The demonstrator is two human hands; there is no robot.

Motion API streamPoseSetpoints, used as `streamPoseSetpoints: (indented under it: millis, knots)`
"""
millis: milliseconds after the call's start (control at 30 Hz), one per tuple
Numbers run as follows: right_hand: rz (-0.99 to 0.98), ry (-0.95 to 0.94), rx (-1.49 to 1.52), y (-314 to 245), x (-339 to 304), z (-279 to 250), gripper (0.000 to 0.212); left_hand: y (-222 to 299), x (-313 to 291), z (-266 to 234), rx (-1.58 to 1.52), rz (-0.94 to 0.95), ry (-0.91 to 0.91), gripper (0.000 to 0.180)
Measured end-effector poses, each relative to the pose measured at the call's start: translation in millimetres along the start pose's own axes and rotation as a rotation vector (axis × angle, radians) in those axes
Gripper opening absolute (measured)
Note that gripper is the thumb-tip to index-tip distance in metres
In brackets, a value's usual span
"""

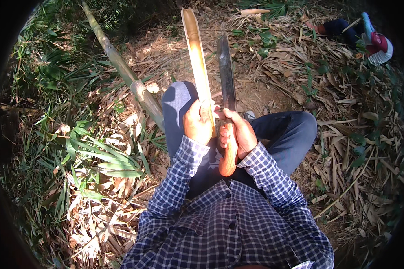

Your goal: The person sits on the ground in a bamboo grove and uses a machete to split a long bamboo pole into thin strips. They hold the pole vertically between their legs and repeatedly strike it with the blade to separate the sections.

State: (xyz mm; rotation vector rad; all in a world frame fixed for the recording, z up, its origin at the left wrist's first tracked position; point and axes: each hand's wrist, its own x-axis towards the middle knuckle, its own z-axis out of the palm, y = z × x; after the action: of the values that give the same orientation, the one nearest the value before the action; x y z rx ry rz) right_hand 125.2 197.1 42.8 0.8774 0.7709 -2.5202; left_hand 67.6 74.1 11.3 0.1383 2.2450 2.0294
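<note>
My left hand (pixel 198 122) is closed round the lower part of a split bamboo piece (pixel 195 49), which points away from me with its pale hollow inner side lit by the sun. In my right hand (pixel 240 134) is a machete (pixel 227 71), gripped by its curved orange-brown wooden handle. Its long dark blade points away, beside the bamboo and roughly parallel to it. Both hands are close together above my lap, between my bent knees. Some fingers of the left hand are hidden behind the bamboo.
A long bamboo pole (pixel 116 58) lies slanting on the left, reaching my left knee. Dry leaves (pixel 283 58) cover the ground, with green plants (pixel 107 157) at the left. Another person (pixel 377 45) is at the far right. A pale bamboo scrap (pixel 254 11) lies at the far edge.
</note>
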Motion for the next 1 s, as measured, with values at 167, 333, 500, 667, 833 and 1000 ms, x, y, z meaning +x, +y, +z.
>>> streamPoseSetpoints:
  millis: [167, 333, 500, 667, 833, 1000]
  knots:
    - [-0.202, -0.002, -0.261, -18.3, -4.6, -26.1, 0.030, 19.3, 6.4, -37.7, -0.340, -0.316, -0.116, 0.018]
    - [-0.508, 0.024, -0.937, -63.3, -42.0, 6.8, 0.015, 26.1, -12.1, -65.4, -0.371, -0.411, -0.141, 0.018]
    - [-0.740, 0.206, -1.417, -43.2, -4.4, -57.0, 0.026, 25.9, -23.7, -70.5, -0.367, -0.541, -0.218, 0.024]
    - [-0.832, 0.166, -1.844, -40.6, -25.7, -39.7, 0.030, 20.3, -41.4, -69.9, -0.328, -0.637, -0.280, 0.028]
    - [-0.973, 0.029, -2.049, -40.7, -0.2, -48.4, 0.030, 19.4, -45.6, -65.6, -0.257, -0.673, -0.264, 0.033]
    - [-1.078, -0.003, -2.057, -46.9, 19.9, -51.2, 0.032, 15.0, -42.8, -69.1, -0.197, -0.670, -0.216, 0.039]
